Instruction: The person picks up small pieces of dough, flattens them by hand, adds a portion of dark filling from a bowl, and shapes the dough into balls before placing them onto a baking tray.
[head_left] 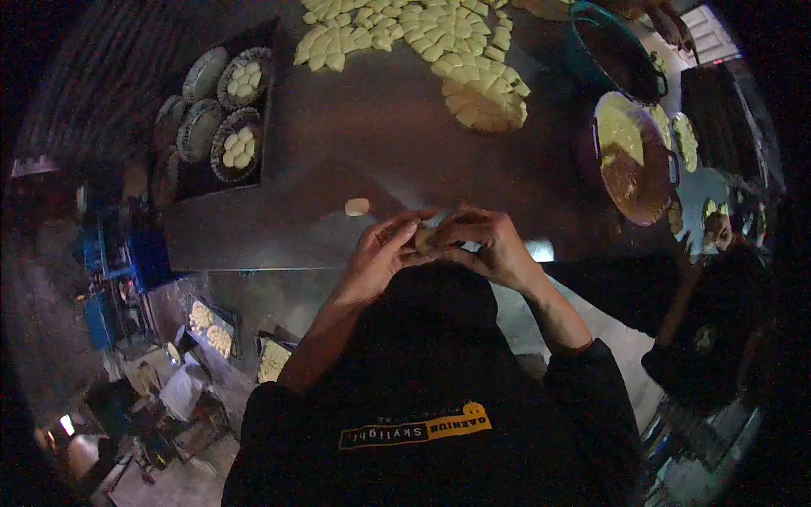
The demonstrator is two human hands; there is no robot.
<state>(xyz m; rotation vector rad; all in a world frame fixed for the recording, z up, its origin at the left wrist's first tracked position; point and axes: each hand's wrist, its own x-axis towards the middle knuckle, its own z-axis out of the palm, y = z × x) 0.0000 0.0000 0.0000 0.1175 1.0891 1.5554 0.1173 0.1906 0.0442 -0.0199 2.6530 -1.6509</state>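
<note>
Close to the table's front edge, my left hand and my right hand meet with bent fingers around a small piece of dough. Fingers from both sides press on it, and they hide most of its shape. A flat round dough piece lies on the dark tabletop, just beyond my left hand. Farther off, flattened sheets of pale dough divided into many small pieces spread over the table. The nearest of them, a dough disc, is partly in shadow.
A dark tray at the left holds fluted tins, two with dough balls. At the right stand a basin with yellowish contents and a teal-rimmed tub. Another person works at the right. Trays of dough pieces sit lower left.
</note>
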